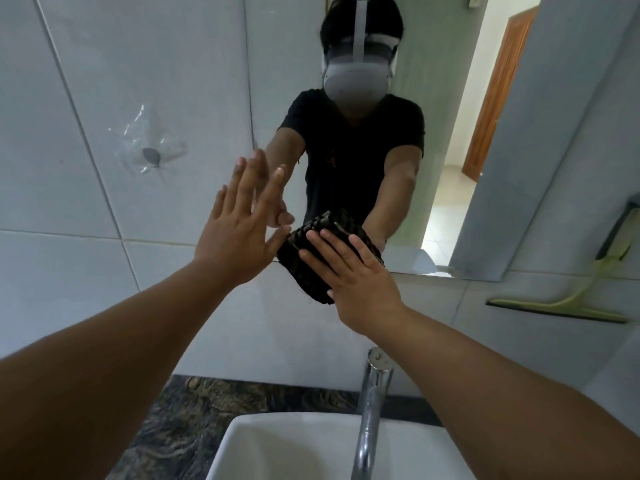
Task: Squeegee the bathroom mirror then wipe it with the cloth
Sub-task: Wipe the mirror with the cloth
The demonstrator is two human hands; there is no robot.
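One dark ribbed cloth (311, 261) lies flat under the right hand (356, 275), pressed against the lower edge of the mirror (433, 98). The left hand (239, 223), fingers spread and holding nothing, rests just beside it at the mirror's left edge. The yellow-green squeegee (568, 306) leans against the tiled wall (86, 98), well right of the right hand. The faucet (372, 403) and white basin (294, 445) sit below both arms.

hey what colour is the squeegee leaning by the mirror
Pale yellow-green handle and head on the squeegee, with a dark blade edge; seen in the head view.
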